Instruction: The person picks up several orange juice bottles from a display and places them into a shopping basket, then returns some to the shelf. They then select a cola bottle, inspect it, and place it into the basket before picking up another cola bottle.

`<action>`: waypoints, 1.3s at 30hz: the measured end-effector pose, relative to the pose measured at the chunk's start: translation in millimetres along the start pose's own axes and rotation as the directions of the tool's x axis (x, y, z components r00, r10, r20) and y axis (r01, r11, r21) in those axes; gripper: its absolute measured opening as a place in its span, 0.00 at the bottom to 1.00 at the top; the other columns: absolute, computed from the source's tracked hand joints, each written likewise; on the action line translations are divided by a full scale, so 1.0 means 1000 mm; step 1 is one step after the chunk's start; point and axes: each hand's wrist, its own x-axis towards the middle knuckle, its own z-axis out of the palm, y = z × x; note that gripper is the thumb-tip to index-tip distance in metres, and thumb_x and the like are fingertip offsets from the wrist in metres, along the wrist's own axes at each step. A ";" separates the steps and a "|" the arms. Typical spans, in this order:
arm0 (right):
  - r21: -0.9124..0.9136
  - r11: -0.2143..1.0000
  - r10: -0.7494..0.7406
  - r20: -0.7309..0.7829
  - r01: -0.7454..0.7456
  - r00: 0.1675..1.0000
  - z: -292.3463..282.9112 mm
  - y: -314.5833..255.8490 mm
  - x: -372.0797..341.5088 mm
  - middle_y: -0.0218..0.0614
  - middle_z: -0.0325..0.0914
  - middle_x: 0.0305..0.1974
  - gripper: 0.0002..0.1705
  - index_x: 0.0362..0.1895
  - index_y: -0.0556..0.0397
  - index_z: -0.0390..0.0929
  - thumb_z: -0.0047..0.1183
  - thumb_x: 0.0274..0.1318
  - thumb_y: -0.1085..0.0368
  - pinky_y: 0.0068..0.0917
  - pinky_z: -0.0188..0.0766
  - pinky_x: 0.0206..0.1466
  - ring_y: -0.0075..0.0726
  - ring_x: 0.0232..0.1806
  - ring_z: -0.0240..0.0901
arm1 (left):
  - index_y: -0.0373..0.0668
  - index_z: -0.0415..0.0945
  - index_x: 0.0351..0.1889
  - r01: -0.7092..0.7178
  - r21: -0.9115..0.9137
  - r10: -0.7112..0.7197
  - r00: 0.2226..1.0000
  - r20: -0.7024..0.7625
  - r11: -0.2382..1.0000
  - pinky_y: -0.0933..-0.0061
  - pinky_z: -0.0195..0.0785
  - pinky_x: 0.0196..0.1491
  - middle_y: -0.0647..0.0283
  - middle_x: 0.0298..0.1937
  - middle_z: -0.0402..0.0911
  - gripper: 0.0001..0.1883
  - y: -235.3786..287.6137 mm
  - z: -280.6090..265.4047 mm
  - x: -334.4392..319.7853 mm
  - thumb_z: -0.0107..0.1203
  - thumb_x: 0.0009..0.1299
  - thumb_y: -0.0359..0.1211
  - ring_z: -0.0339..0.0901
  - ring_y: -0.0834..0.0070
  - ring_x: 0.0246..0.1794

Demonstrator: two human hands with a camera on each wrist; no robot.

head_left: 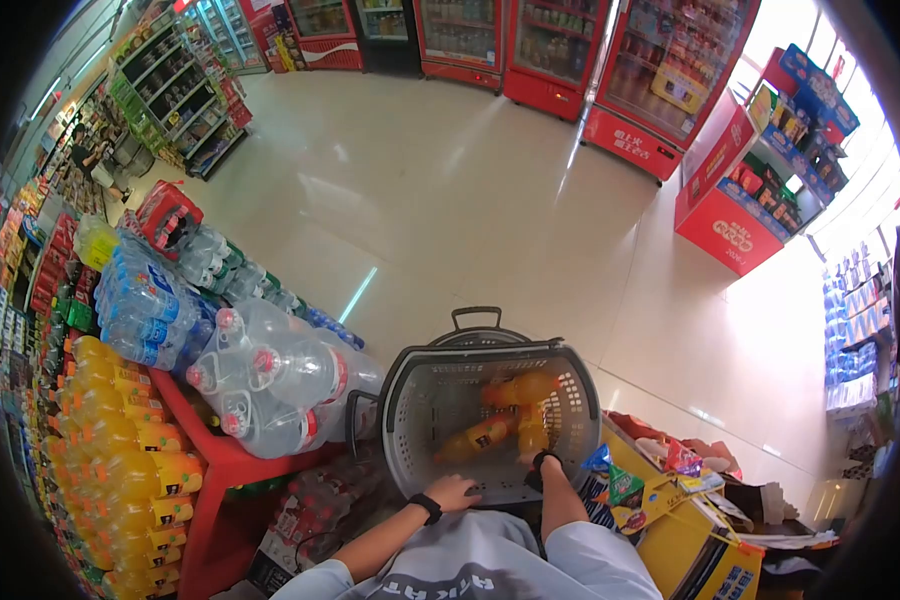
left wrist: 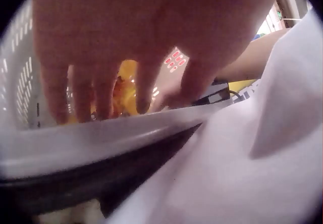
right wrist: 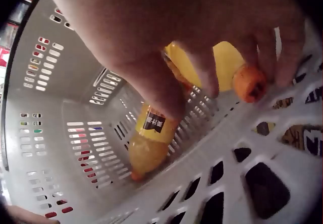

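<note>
Since they looked full, the bottles (head_left: 470, 442) inside the basket (head_left: 408, 425) were probably weighty, with smooth, faintly yielding plastic that could slip, best gripped round the middle. Three bottles showed, in one stiff-looking basket with two handles (head_left: 477, 311) visible. The right hand (right wrist: 166, 32) was down inside, beside an orange cap (right wrist: 250, 84); whether its fingers gripped that bottle, I could not tell. The left hand (head_left: 454, 492) lay at the near rim, fingers straight and slightly spread.
</note>
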 end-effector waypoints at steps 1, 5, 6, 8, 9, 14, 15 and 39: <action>-0.065 0.998 0.014 0.028 -0.012 0.999 -0.002 -0.003 0.004 0.38 0.77 0.38 0.34 0.53 0.48 0.74 0.58 0.45 0.43 0.38 0.71 0.39 0.37 0.35 0.72 | 0.46 0.77 0.51 0.016 0.011 -0.017 1.000 0.021 1.000 0.53 0.69 0.50 0.42 0.43 0.79 0.25 -0.003 0.002 0.002 0.49 0.67 0.54 0.76 0.45 0.45; -0.309 0.948 0.116 0.101 -0.079 0.988 0.004 -0.003 0.026 0.35 0.74 0.31 0.30 0.47 0.45 0.77 0.56 0.45 0.40 0.40 0.69 0.40 0.36 0.32 0.70 | 0.44 0.76 0.51 0.028 -0.166 -0.008 0.993 0.116 0.986 0.55 0.68 0.50 0.42 0.44 0.78 0.26 -0.028 0.017 0.003 0.48 0.69 0.54 0.75 0.47 0.48; -0.358 0.933 0.086 0.155 -0.025 0.984 0.007 0.004 0.048 0.35 0.74 0.32 0.29 0.46 0.45 0.77 0.55 0.45 0.40 0.40 0.68 0.41 0.37 0.33 0.70 | 0.43 0.77 0.50 0.019 -0.209 0.000 0.996 0.090 0.978 0.57 0.68 0.51 0.44 0.44 0.80 0.26 -0.029 0.015 -0.001 0.48 0.69 0.54 0.76 0.49 0.47; -0.403 0.915 0.066 0.104 -0.018 0.992 0.014 0.018 0.081 0.35 0.76 0.34 0.30 0.47 0.46 0.77 0.54 0.47 0.40 0.40 0.68 0.43 0.40 0.36 0.71 | 0.42 0.76 0.51 0.033 -0.252 -0.014 0.997 0.077 0.967 0.59 0.67 0.53 0.46 0.48 0.79 0.26 -0.033 0.006 -0.005 0.48 0.69 0.53 0.75 0.51 0.50; -0.384 0.921 0.086 0.017 -0.073 0.996 0.021 0.022 0.083 0.36 0.77 0.36 0.31 0.49 0.47 0.77 0.53 0.47 0.40 0.40 0.69 0.44 0.40 0.38 0.72 | 0.42 0.76 0.52 0.015 -0.259 -0.002 0.999 0.048 0.966 0.60 0.66 0.54 0.47 0.49 0.79 0.27 -0.037 0.014 -0.011 0.48 0.69 0.54 0.75 0.52 0.52; -0.301 0.953 -0.076 -0.330 -0.029 0.941 0.011 -0.025 0.001 0.45 0.79 0.49 0.32 0.50 0.51 0.78 0.53 0.45 0.43 0.39 0.69 0.54 0.46 0.51 0.75 | 0.45 0.76 0.54 0.039 -0.249 -0.023 0.997 0.069 0.968 0.61 0.65 0.57 0.51 0.53 0.78 0.29 -0.056 0.021 -0.010 0.46 0.67 0.57 0.74 0.55 0.55; -0.356 0.933 -0.085 -0.362 -0.053 0.928 0.007 -0.034 -0.003 0.46 0.78 0.51 0.32 0.50 0.51 0.79 0.53 0.44 0.44 0.38 0.68 0.56 0.47 0.53 0.75 | 0.45 0.75 0.54 0.040 -0.237 -0.022 0.997 0.078 0.971 0.61 0.64 0.58 0.51 0.53 0.78 0.29 -0.052 0.018 -0.012 0.46 0.67 0.57 0.74 0.54 0.55; -0.727 0.290 -0.933 -0.070 0.622 0.352 0.165 -0.240 -0.354 0.41 0.81 0.27 0.17 0.34 0.41 0.85 0.53 0.49 0.45 0.41 0.75 0.37 0.50 0.29 0.78 | 0.38 0.58 0.67 -0.447 -0.556 0.025 0.794 -0.607 0.701 0.65 0.61 0.63 0.47 0.60 0.70 0.53 -0.080 -0.022 -0.202 0.72 0.48 0.53 0.67 0.59 0.63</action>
